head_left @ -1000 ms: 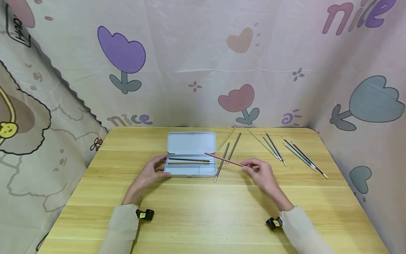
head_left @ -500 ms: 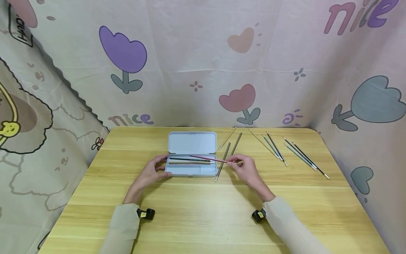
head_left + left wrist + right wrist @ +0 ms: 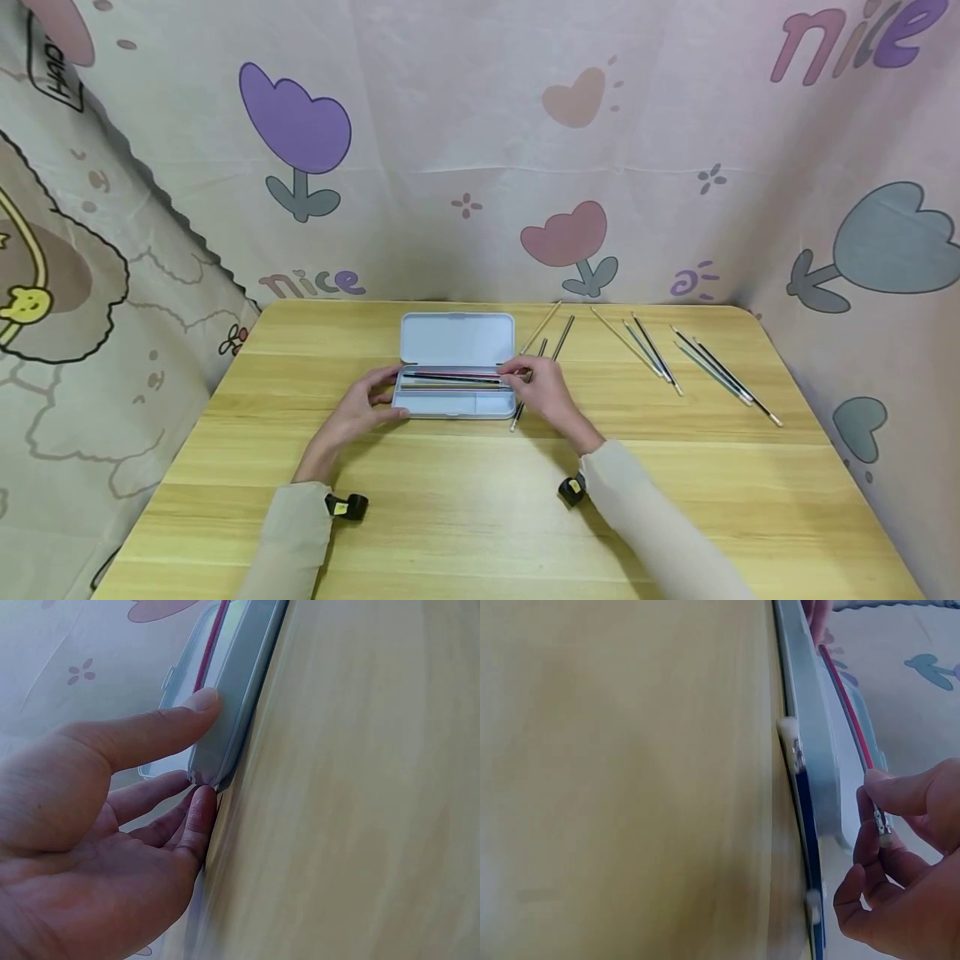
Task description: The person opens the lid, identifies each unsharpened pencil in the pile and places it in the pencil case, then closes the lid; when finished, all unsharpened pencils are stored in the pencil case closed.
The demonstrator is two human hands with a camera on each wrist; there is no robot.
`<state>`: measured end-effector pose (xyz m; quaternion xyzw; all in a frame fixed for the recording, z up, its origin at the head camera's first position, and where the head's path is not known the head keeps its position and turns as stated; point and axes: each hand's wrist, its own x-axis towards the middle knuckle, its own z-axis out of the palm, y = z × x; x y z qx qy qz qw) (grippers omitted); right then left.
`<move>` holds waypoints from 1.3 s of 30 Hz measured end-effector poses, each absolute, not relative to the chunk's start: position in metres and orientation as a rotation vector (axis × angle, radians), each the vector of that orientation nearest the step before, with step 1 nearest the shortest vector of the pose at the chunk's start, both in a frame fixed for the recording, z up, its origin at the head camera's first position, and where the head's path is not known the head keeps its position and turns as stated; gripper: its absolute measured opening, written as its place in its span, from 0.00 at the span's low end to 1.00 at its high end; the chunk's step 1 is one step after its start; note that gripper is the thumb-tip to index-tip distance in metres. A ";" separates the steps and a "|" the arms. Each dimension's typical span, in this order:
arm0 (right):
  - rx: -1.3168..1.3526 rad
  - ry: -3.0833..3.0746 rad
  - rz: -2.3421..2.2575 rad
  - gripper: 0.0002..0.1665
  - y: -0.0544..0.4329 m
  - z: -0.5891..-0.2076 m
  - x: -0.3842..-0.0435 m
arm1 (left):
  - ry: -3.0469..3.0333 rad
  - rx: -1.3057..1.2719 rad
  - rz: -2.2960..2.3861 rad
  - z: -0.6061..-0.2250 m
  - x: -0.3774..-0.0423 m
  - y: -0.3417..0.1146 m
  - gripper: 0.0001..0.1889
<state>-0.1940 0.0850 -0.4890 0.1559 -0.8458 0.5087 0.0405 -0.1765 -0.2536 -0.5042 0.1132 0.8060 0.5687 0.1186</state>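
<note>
A light blue pencil case (image 3: 457, 337) lies with its lid raised on the wooden table, several pencils in its back section. At its left end my left hand (image 3: 360, 410) holds it between thumb and fingers; the left wrist view shows the thumb (image 3: 201, 701) on its wall. My right hand (image 3: 546, 392) pinches a red pencil (image 3: 853, 720) near its eraser end, over the case's right end. In the right wrist view the pencil slants above the case, its far tip near the left hand's fingers. The right hand partly covers dark pencils on the table beside the case.
A yellow pencil (image 3: 542, 325) and a dark pencil (image 3: 564, 337) lie right of the case. Further right, several pencils (image 3: 651, 348) form one loose group and several more pencils (image 3: 723, 375) another. A printed cloth (image 3: 420, 150) hangs behind the table (image 3: 465, 517).
My right hand has moved left with the red pencil, from right of the case to over its compartment. The left hand stays at the case's left end.
</note>
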 end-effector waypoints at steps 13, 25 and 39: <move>0.531 -2.719 1.358 0.06 0.056 -0.491 -0.205 | 2.345 0.328 1.673 -0.503 -0.176 -0.252 0.44; 0.575 -2.718 1.336 0.08 0.055 -0.491 -0.207 | 2.351 0.327 1.674 -0.503 -0.177 -0.253 0.44; 0.450 -2.506 1.512 0.09 0.091 -0.484 -0.187 | 2.324 0.316 1.690 -0.503 -0.177 -0.253 0.45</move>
